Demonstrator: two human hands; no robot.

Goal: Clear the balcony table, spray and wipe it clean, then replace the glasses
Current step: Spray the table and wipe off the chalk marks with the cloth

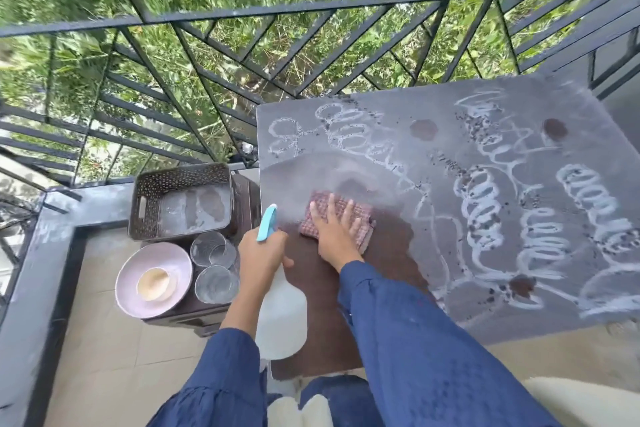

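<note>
The balcony table (pixel 450 135) is grey with dust, white loops and dark crumbs; its near left part shows clean brown. My right hand (pixel 334 232) presses flat on a pink checked cloth (pixel 360 211) lying on the table. My left hand (pixel 263 253) grips a white spray bottle (pixel 282 315) by its neck, its blue nozzle (pixel 267 222) pointing up, over the table's left edge. Two clear glasses (pixel 212 248) (pixel 216 284) stand on a low dark stand left of the table.
Beside the glasses lie a pink plate (pixel 131 291) with a small beige bowl (pixel 154 282), and behind them a brown perforated basket (pixel 180 208). A black metal railing (pixel 207 55) borders the balcony, with greenery beyond. Tiled floor (pixel 114 357) lies left of me.
</note>
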